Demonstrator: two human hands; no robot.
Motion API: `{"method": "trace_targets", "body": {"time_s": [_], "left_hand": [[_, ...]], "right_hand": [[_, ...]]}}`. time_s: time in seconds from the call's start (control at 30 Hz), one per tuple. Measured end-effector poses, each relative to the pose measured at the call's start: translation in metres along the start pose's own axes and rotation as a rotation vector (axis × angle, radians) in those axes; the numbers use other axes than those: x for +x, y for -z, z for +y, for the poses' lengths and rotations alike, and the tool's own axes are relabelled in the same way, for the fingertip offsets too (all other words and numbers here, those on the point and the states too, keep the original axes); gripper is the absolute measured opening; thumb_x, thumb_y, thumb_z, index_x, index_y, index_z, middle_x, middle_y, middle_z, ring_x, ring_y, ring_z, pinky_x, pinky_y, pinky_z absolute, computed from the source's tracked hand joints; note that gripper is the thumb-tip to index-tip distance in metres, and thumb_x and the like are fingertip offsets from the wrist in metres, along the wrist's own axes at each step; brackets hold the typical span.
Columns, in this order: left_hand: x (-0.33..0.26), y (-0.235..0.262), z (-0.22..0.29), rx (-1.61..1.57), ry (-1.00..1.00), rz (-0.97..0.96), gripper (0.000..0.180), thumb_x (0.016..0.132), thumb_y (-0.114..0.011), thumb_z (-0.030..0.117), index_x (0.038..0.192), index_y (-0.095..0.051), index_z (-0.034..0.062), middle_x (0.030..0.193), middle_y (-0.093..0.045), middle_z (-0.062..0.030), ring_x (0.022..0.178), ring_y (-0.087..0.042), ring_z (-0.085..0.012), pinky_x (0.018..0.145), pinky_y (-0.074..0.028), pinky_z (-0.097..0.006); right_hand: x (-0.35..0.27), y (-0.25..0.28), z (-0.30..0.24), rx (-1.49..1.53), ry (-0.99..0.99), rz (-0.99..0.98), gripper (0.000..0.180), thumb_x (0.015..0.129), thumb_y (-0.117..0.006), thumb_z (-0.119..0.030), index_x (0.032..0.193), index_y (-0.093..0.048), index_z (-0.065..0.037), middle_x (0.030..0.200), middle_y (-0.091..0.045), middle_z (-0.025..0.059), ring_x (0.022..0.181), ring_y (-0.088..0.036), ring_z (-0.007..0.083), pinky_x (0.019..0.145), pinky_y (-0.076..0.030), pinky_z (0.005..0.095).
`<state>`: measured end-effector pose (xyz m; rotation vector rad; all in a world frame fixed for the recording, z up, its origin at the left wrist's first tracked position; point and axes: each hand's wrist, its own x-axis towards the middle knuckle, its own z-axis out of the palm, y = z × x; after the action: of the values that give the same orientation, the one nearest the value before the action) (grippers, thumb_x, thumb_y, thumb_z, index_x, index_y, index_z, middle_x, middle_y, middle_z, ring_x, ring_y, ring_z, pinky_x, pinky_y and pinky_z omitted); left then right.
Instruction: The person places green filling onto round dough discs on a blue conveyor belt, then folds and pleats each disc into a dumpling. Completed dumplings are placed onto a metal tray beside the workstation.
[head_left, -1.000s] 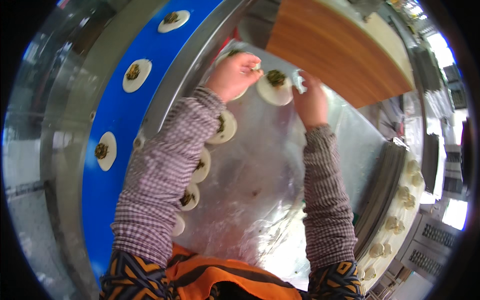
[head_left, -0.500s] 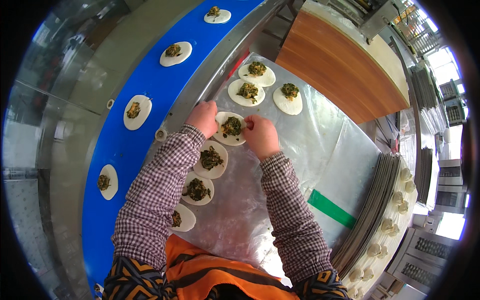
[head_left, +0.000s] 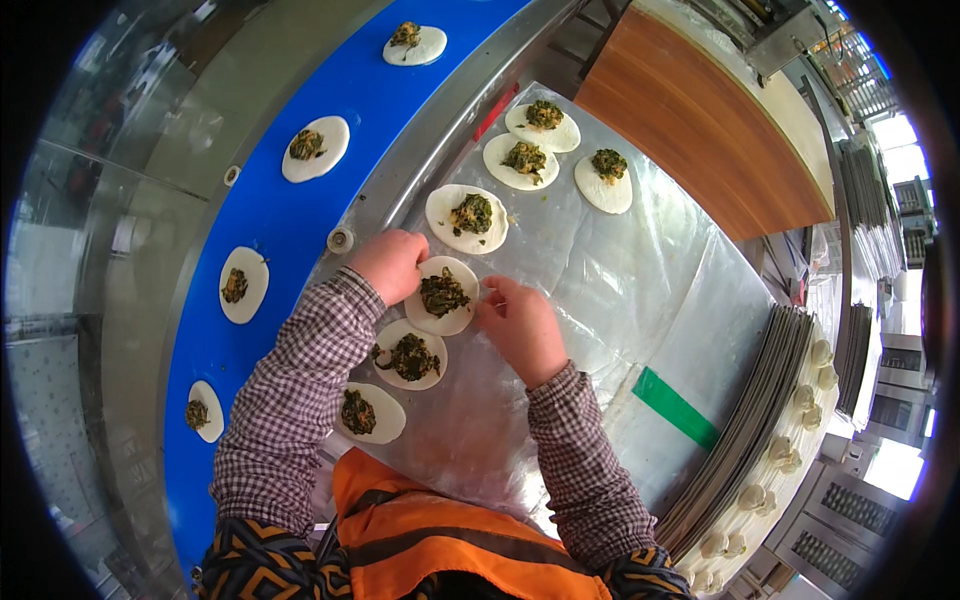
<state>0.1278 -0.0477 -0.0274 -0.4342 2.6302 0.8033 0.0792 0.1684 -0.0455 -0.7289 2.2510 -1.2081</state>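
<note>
A white dough round (head_left: 440, 322) topped with chopped green filling (head_left: 445, 291) lies on the metal table, between my two hands. My left hand (head_left: 394, 265) is closed, its fingertips at the round's upper left edge. Thumb and fingers of my right hand (head_left: 522, 325) pinch at the right edge. Just beyond is another filled round (head_left: 445, 222), untouched. Closer to me lie a filled round (head_left: 432, 375) and one more (head_left: 390, 428) beside my left forearm. The tips of both hands are partly hidden.
On the left a blue conveyor belt (head_left: 215, 290) carries several filled rounds. Three more filled rounds (head_left: 612, 193) lie at the table's far end. Green tape (head_left: 676, 408) crosses the table at right. Stacked boards (head_left: 740, 430) with small dough pieces on top stand beyond it.
Both hands have left the farther round and come to the one nearer me. That farther round now lies free. Rounds on the belt have shifted toward me, and the view has moved slightly.
</note>
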Motion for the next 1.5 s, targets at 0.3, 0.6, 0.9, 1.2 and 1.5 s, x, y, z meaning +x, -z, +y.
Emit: {"method": "trace_targets", "body": {"time_s": [0.3, 0.6, 0.9, 1.2, 1.5], "left_hand": [[-0.017, 0.001, -0.001, 0.178, -0.061, 0.345, 0.013, 0.081, -0.054, 0.002, 0.094, -0.053, 0.0019, 0.093, -0.060, -0.0179, 0.089, -0.060, -0.0360, 0.074, -0.051, -0.045], [-0.097, -0.025, -0.023, 0.001, 0.085, 0.035, 0.011, 0.079, -0.059, 0.007, 0.089, -0.060, 0.0011, 0.088, -0.062, -0.0162, 0.089, -0.061, -0.0338, 0.077, -0.050, -0.043], [-0.112, -0.026, -0.019, 0.123, 0.195, 0.201, 0.013, 0.079, -0.060, 0.005, 0.091, -0.056, 0.0020, 0.094, -0.062, -0.0164, 0.089, -0.062, -0.0334, 0.075, -0.052, -0.043], [-0.131, 0.047, -0.097, 0.014, 0.237, 0.901, 0.045, 0.080, -0.069, 0.016, 0.117, -0.050, 0.0011, 0.105, -0.059, -0.0204, 0.095, -0.058, -0.0337, 0.078, -0.051, -0.041], [-0.133, 0.030, -0.142, -0.026, 0.372, 0.892, 0.040, 0.074, -0.073, 0.012, 0.109, -0.056, 0.0027, 0.104, -0.062, -0.0185, 0.093, -0.060, -0.0345, 0.080, -0.051, -0.041]], "right_hand": [[0.020, -0.028, -0.015, 0.144, 0.003, 0.075, 0.033, 0.081, -0.061, -0.005, 0.113, -0.060, 0.004, 0.087, -0.068, 0.0128, 0.072, -0.066, 0.0179, 0.067, -0.053, 0.0297], [-0.058, -0.041, -0.017, 0.136, -0.109, -0.126, 0.029, 0.082, -0.061, -0.007, 0.110, -0.060, 0.002, 0.080, -0.067, 0.0174, 0.074, -0.066, 0.0299, 0.067, -0.052, 0.0348], [-0.060, -0.076, -0.021, 0.332, -0.082, -0.173, 0.032, 0.082, -0.063, -0.009, 0.112, -0.059, 0.003, 0.086, -0.068, 0.0150, 0.074, -0.066, 0.0219, 0.069, -0.052, 0.0328], [-0.015, -0.029, -0.057, 0.018, 0.139, 0.007, 0.020, 0.083, -0.061, -0.007, 0.102, -0.063, -0.002, 0.093, -0.067, 0.0139, 0.076, -0.067, 0.0221, 0.062, -0.053, 0.0307], [0.162, -0.061, -0.139, -0.366, 0.627, 0.002, 0.040, 0.075, -0.063, -0.001, 0.115, -0.059, -0.007, 0.116, -0.060, 0.0132, 0.099, -0.061, 0.0287, 0.081, -0.052, 0.0371]]}}
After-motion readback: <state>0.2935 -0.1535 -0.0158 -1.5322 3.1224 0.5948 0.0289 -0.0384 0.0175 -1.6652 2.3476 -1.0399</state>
